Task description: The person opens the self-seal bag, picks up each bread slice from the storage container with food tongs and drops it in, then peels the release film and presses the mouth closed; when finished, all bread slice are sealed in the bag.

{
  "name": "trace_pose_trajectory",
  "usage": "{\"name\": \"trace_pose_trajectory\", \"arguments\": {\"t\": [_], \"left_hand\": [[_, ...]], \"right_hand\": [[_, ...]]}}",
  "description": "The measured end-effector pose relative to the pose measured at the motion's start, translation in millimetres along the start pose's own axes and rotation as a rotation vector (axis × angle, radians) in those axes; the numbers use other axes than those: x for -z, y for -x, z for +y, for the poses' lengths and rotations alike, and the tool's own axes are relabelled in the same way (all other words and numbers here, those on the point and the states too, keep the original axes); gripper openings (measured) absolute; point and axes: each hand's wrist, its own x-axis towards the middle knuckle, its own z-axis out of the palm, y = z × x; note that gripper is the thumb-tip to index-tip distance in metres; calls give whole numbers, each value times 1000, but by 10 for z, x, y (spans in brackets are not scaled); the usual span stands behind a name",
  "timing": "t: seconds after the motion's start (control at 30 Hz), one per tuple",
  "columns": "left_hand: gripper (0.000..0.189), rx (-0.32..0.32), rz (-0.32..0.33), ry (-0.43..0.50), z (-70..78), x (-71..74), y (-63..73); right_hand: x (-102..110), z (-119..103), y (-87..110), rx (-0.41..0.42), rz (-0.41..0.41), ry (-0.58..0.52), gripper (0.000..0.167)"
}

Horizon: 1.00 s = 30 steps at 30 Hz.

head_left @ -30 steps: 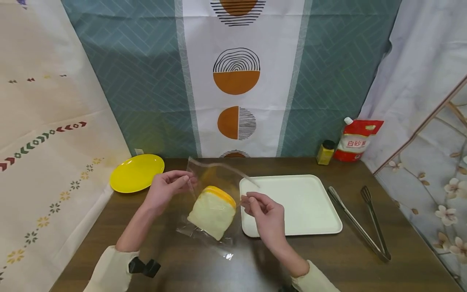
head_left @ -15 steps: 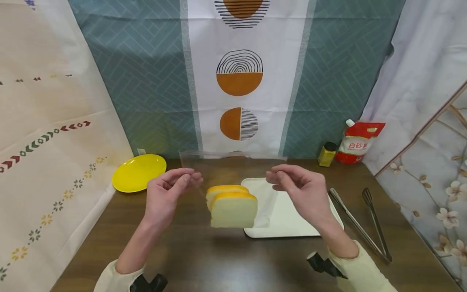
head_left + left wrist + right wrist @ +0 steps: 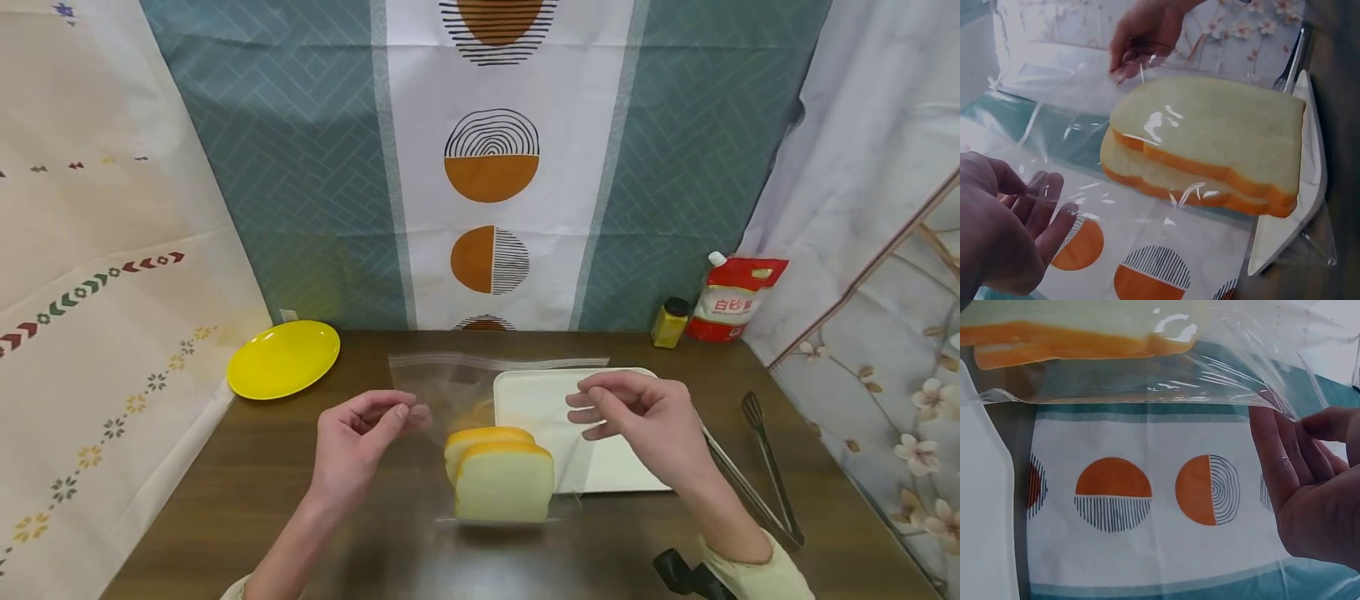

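A clear zip bag hangs upright between my two hands over the table. Two slices of bread with orange crusts stand inside it near the bottom, one partly behind the other. My left hand pinches the bag's left side edge between thumb and forefinger, below the zip strip. On the opposite side my right hand pinches the other edge the same way, its remaining fingers spread behind the plastic. The right wrist view shows the film gathered at that thumb and fingertip.
Behind the bag lies a white tray. Metal tongs rest right of it, partly covered by the right forearm. A yellow plate is at back left. A yellow jar and a red-and-white pouch stand at back right.
The hands moved apart, pulling the bag wide, and the bread turned from tilted to upright, with two slices showing. Since half a second ago, bag and hands have come lower and slightly right.
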Motion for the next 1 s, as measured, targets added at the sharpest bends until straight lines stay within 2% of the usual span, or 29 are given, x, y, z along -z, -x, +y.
{"name": "trace_pose_trajectory", "arguments": {"t": [0.17, 0.3, 0.37, 0.5, 0.6, 0.77, 1.0], "left_hand": [[6, 21, 67, -52, -10, -110, 91], [4, 41, 77, -47, -24, -155, 164], [4, 45, 60, -44, -37, -158, 196], [5, 58, -19, -46, -64, -154, 242], [7, 71, -61, -14, -86, -168, 257], [10, 104, -17, 27, -100, -244, 270], [16, 165, 58, 16, -82, -335, 281]], "right_hand": [[28, 28, 89, -64, -2, 15, 18], [51, 46, 170, -89, -5, 3, 18], [72, 55, 209, -94, -6, -7, 16], [130, 89, 274, -103, -9, -23, 12], [163, 126, 295, -105, -18, -34, 12], [178, 176, 307, -139, 4, -53, 15], [130, 189, 339, -263, 95, -24, 26]]}}
